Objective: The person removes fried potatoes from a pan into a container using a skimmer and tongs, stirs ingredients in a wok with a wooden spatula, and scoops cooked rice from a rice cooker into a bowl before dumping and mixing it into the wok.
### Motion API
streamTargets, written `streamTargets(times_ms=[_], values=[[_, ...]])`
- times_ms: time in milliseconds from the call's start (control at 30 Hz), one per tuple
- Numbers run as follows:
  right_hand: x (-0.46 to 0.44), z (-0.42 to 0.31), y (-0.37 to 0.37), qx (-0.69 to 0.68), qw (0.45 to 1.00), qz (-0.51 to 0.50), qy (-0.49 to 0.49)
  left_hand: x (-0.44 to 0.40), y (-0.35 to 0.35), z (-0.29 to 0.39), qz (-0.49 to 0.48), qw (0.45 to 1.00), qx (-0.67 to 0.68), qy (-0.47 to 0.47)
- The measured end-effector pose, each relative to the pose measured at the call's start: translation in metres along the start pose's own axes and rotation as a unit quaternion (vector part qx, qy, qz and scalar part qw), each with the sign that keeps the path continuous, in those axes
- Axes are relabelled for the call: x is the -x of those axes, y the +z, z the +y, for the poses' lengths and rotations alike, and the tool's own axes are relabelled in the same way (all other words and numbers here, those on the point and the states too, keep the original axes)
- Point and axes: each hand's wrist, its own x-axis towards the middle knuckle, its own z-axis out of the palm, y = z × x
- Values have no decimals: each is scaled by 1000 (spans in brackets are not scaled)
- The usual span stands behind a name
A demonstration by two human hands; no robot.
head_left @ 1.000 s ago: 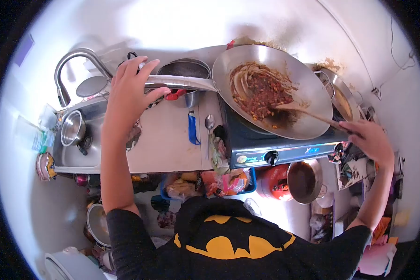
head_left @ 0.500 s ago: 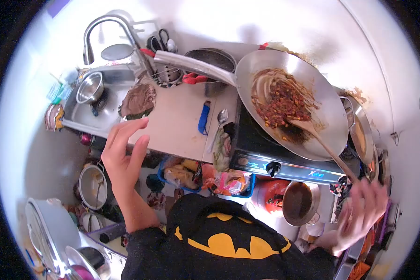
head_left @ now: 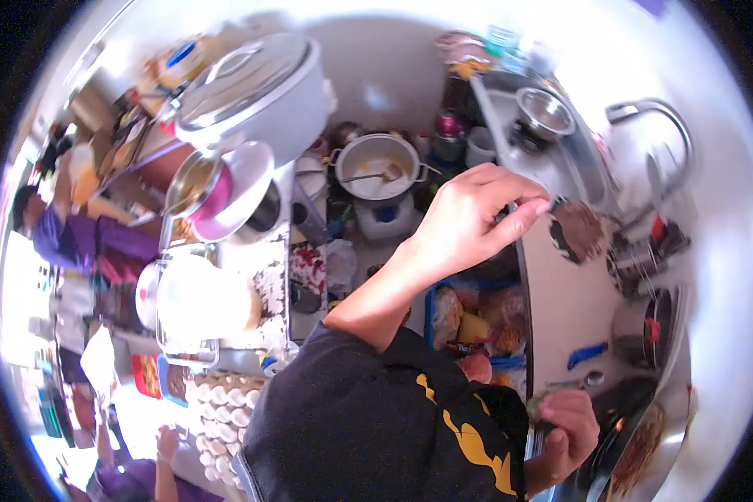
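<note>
My left hand (head_left: 474,216) is raised in mid-air at the centre, in front of the counter's left edge. Its fingers are bent together with the thumb tip against the index finger, and no object shows in them. Beyond its fingertips lies a brown cloth (head_left: 579,231) by the sink. My right hand (head_left: 566,425) is lower right, at the stove end of the counter. Its fingers are loosely curled and apart from the thumb, with nothing visible in them. Close to it are a metal spoon (head_left: 592,378) and a blue-handled tool (head_left: 587,356).
The sink (head_left: 504,125) holds a metal bowl (head_left: 545,114). At the back stand a pot (head_left: 378,167) and a large lidded container (head_left: 297,109). Egg trays (head_left: 222,418) are stacked lower left. A co-worker in purple (head_left: 79,238) is at left; another person's hand (head_left: 167,441) shows lower left.
The view has swung left, away from the stove, bringing the left side of the kitchen and other people into sight. My left hand's fingers have closed together. The wooden spatula is out of sight.
</note>
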Motion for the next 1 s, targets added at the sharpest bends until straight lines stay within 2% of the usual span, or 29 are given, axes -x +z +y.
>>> streamTargets(times_ms=[67, 133, 167, 233, 267, 300, 333, 367, 400, 533, 600, 667, 700, 733, 900, 1000], values=[[-32, 20, 19, -32, 999, -24, 12, 2, -28, -13, 47, 996, -75, -21], [-77, 27, 50, -49, 995, -91, 10, 5, -62, -20, 110, 978, -170, -47], [-95, 33, 64, -43, 990, -134, 10, 8, -83, -23, 131, 964, -222, -67], [-129, 45, 99, -62, 973, -218, 28, 18, -124, -38, 233, 906, -349, -59], [-144, 52, 119, -86, 961, -260, 48, 26, -143, -39, 286, 890, -338, -109], [-156, 63, 143, -123, 943, -303, 68, 35, -156, -42, 389, 860, -284, -167], [-169, 76, 170, -159, 922, -344, 84, 55, -179, -58, 416, 847, -300, -141], [-177, 84, 198, -205, 897, -376, 109, 66, -194, -57, 466, 821, -270, -189], [-188, 90, 229, -250, 871, -404, 129, 80, -207, -57, 500, 815, -216, -198], [-219, 108, 362, -289, 792, -478, 245, 115, -246, -65, 618, 719, -214, -235], [-220, 104, 422, -248, 805, -481, 241, 135, -257, -78, 624, 703, -205, -272], [-219, 89, 459, -270, 771, -490, 305, 142, -261, -86, 643, 676, -177, -313], [-220, 86, 476, -296, 747, -503, 319, 158, -270, -95, 647, 686, -67, -328], [-216, 87, 490, -321, 720, -516, 335, 159, -273, -96, 645, 687, -42, -332], [-208, 107, 521, -316, 709, -545, 316, 160, -285, -111, 629, 698, 42, -339], [-209, 100, 514, -290, 736, -526, 314, 158, -291, -116, 641, 700, 62, -309]])
